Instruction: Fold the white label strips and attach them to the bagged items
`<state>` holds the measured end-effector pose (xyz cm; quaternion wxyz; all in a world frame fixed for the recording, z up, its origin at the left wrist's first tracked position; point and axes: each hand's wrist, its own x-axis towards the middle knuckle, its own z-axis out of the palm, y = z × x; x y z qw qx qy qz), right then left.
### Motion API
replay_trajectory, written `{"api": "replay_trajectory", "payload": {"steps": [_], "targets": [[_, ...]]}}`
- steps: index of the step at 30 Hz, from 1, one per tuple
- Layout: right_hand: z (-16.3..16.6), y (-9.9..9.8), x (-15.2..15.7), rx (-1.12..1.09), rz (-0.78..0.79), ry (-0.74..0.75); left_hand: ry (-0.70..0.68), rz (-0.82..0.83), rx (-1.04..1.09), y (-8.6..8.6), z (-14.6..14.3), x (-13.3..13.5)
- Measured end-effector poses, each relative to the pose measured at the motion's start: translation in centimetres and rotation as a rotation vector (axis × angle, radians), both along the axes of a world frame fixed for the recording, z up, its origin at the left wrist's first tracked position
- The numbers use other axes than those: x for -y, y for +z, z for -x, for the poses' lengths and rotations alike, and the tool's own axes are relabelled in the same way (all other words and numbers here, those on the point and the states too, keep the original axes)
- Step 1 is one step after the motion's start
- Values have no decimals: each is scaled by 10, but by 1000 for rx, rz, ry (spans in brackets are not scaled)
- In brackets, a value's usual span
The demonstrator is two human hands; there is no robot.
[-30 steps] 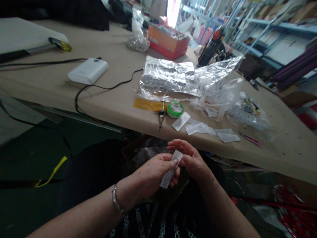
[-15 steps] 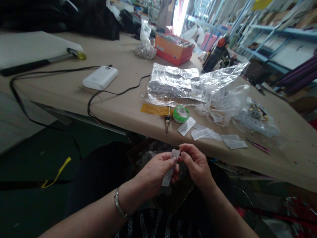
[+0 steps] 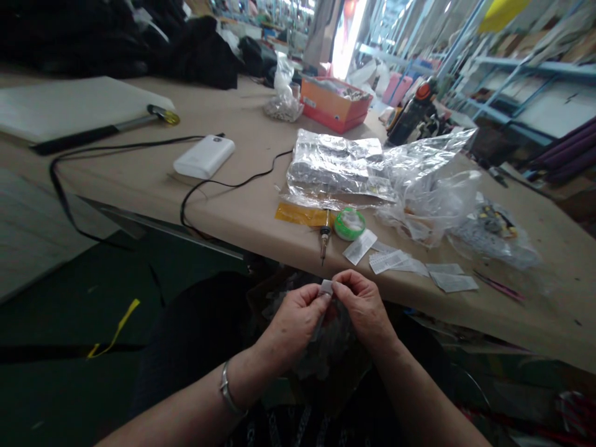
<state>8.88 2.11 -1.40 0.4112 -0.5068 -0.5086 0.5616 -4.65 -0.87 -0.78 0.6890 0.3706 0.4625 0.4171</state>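
Observation:
My left hand (image 3: pixel 295 316) pinches a small white label strip (image 3: pixel 326 286) between thumb and fingers, over my lap. Closed at the strip's upper right edge are the thumb and forefinger of my right hand (image 3: pixel 365 305). Most of the strip's lower part is hidden by my left hand. Just beyond, on the table edge, a pen-shaped soldering iron (image 3: pixel 325 239) lies with its metal tip toward me. Beside it is a round green container (image 3: pixel 349 225) with whitish material inside. Several printed white labels (image 3: pixel 388 261) are spread to its right.
Pink tweezers (image 3: pixel 500 287) lie right of the labels. Silvery plastic packaging (image 3: pixel 339 164) and clear bags (image 3: pixel 437 205) cover the middle. A white power bank (image 3: pixel 205 156), a black cable (image 3: pixel 237 184), a hammer (image 3: pixel 116 127) and an orange box (image 3: pixel 335 105) are farther off.
The strip has tilted, so its long printed face no longer shows and only its top end is visible. My right fingers have closed in on it. The view has shifted slightly.

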Motion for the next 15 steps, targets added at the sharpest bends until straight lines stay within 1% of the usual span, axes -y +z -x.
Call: {"api": "replay_trajectory", "payload": {"steps": [4, 7, 11, 15], "targets": [[7, 0, -6, 135, -109, -20, 97, -169, -252, 0, 10, -9], [12, 1, -8, 204, -162, -25, 161, -234, -391, 5, 14, -16], [17, 2, -12, 244, -213, -35, 209, -312, -453, 9, 17, -24], [19, 1, -14, 285, -267, -51, 207, -343, -466, 5, 18, -28]]}}
